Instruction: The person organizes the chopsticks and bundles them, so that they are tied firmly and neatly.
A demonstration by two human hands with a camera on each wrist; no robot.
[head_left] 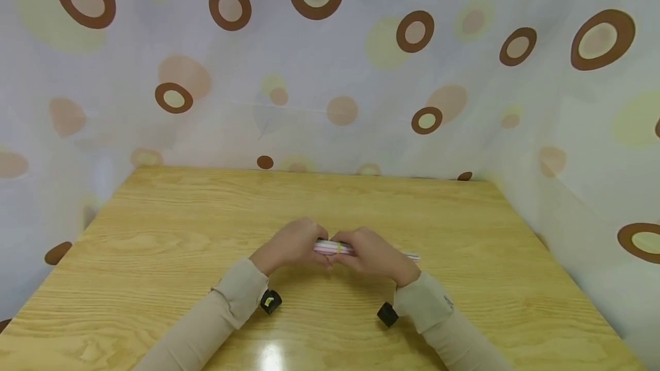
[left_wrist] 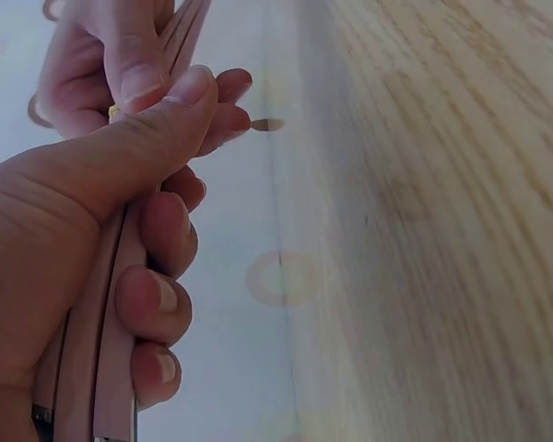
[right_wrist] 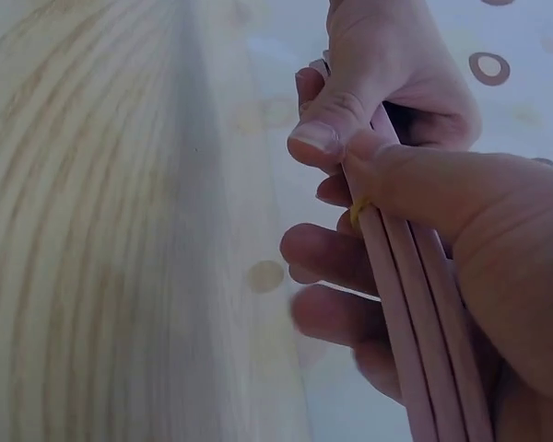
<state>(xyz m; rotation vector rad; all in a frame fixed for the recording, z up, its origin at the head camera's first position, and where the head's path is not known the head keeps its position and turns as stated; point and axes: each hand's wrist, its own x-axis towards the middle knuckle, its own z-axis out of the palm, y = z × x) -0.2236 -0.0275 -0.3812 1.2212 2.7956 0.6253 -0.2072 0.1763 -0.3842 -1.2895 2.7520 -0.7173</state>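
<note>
Both hands are together above the table, on one bundle of slim, long, pale pink sticks [head_left: 323,247]; a whitish one also shows in the head view. A yellow band [right_wrist: 358,212], like a rubber band, goes round the bundle near its middle. My left hand [head_left: 295,245] grips the left part, its fingers curled round the sticks. My right hand [head_left: 375,256] holds the bundle just right of there, thumb and fingers by the band. Thumbs nearly meet. At the left end, small dark and shiny tips show in the left wrist view; the sticks' exact kind is unclear.
A wood-grain table [head_left: 206,205] lies under the hands. Behind and beside it hangs a pale curtain [head_left: 309,62] with brown and yellow circles. Black wrist devices [head_left: 270,302] sit at both beige cuffs.
</note>
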